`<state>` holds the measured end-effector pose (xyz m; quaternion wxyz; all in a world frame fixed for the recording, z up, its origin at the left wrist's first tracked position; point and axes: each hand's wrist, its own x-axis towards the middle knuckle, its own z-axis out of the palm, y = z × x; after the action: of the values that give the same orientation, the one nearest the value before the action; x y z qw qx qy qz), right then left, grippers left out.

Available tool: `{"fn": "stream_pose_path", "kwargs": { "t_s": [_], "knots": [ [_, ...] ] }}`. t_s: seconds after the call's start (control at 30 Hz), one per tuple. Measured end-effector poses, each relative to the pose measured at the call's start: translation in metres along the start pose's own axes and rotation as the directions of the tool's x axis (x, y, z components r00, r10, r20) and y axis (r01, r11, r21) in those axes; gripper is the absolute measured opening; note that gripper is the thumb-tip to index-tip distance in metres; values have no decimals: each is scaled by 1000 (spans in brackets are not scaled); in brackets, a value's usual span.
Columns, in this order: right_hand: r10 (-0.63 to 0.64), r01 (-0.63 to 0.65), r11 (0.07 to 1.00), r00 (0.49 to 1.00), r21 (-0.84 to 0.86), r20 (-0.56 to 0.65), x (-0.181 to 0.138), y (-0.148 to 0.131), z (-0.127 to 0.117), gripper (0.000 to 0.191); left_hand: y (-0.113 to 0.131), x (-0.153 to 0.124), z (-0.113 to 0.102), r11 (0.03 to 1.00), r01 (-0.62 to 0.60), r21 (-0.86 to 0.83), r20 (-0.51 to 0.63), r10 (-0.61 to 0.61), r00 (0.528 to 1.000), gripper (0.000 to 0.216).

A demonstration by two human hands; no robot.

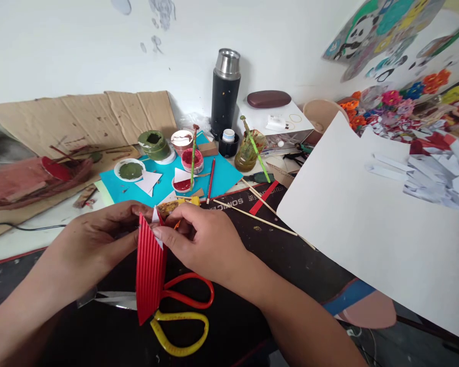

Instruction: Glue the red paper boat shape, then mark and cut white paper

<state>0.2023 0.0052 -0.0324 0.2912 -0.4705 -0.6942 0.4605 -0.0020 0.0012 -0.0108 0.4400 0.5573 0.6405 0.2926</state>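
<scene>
A red ridged paper piece (150, 272), pointed at its lower end, hangs from my left hand (103, 239), whose fingers pinch its upper left edge. My right hand (199, 234) is closed at its upper right edge, thumb and fingers pinching a small white paper strip (156, 216) against the red piece. The right fingertips are partly hidden. Below lies a pair of scissors (181, 316) with one red and one yellow handle loop, its blades pointing left and partly covered by the red piece. Just beyond my hands is a yellow tube (179, 203).
Paint pots (153, 145) and a pencil (211, 181) stand or lie on blue card (229, 176). Behind are a black flask (225, 97) and cardboard (137, 112). Thin sticks (260, 218) lie right of centre. A large white sheet (367, 224) and folded paper pieces (439, 168) fill the right.
</scene>
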Motion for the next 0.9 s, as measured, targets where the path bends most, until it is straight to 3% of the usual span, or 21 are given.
{"fn": "stream_pose_path", "kwargs": {
  "t_s": [0.67, 0.9],
  "knots": [
    [13, -13, 1000, 1000, 14, 20, 0, -1, 0, 21, 4, -4, 0, 999, -1, 36, -13, 2, 1000, 30],
    [22, -22, 1000, 999, -3, 24, 0, -2, 0, 21, 12, -5, 5, 996, 29, -90, -42, -33, 999, 31]
  ]
}}
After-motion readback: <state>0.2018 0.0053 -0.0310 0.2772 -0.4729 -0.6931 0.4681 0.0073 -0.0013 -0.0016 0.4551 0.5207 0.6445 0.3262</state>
